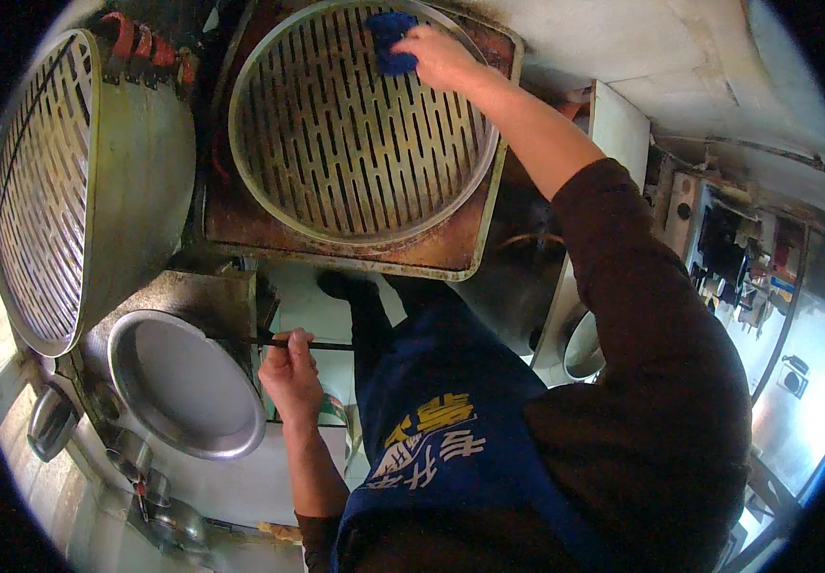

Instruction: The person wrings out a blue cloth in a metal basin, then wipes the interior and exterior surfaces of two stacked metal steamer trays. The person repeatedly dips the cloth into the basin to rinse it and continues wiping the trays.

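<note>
My right hand [438,59] grips a dark blue cloth [392,41] against the far part of a round slotted metal steamer plate [355,136]. The round rim encloses the plate, and it rests on a stained square metal base [420,256]. Closer to my body, my left hand [292,376] is closed around a thin dark rod [326,346], whose kind I cannot tell. One end of the rod reaches over the edge of a round metal basin [187,383] holding a pale, smooth content or bottom.
A big metal pot [137,165] with another slotted plate [44,193] stands at the left, red straps [142,44] behind it. Metal bowls [176,523] sit at lower left. At right are a white panel [616,136], another basin [586,347] and hanging utensils [742,301].
</note>
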`<move>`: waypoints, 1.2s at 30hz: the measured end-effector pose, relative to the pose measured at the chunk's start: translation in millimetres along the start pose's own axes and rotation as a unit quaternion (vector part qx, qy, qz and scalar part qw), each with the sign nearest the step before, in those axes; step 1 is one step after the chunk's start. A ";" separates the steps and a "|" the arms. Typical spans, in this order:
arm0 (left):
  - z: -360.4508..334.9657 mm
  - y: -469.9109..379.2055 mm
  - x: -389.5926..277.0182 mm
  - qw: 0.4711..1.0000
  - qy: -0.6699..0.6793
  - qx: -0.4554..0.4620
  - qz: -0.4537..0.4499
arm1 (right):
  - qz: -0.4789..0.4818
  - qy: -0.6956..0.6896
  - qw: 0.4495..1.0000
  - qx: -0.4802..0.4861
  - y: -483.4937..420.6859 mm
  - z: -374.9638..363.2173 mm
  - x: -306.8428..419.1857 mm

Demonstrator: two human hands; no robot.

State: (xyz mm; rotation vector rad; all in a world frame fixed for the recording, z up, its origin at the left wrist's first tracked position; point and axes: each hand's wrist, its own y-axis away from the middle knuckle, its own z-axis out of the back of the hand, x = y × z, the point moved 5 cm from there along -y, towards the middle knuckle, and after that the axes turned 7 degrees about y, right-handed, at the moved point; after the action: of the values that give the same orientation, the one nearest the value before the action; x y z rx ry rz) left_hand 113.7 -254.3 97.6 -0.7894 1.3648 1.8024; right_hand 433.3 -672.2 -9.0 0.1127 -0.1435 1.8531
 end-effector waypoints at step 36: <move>6.7 9.0 -43.5 0.989 -0.122 -0.071 0.033 | 0.059 -0.011 0.998 0.000 -87.6 68.2 -2.2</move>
State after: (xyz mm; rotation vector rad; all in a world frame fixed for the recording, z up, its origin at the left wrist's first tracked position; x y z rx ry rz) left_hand 129.7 -257.4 139.4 -0.5769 1.1255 1.9922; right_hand 518.1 -660.5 61.6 0.1274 -0.1677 1.9703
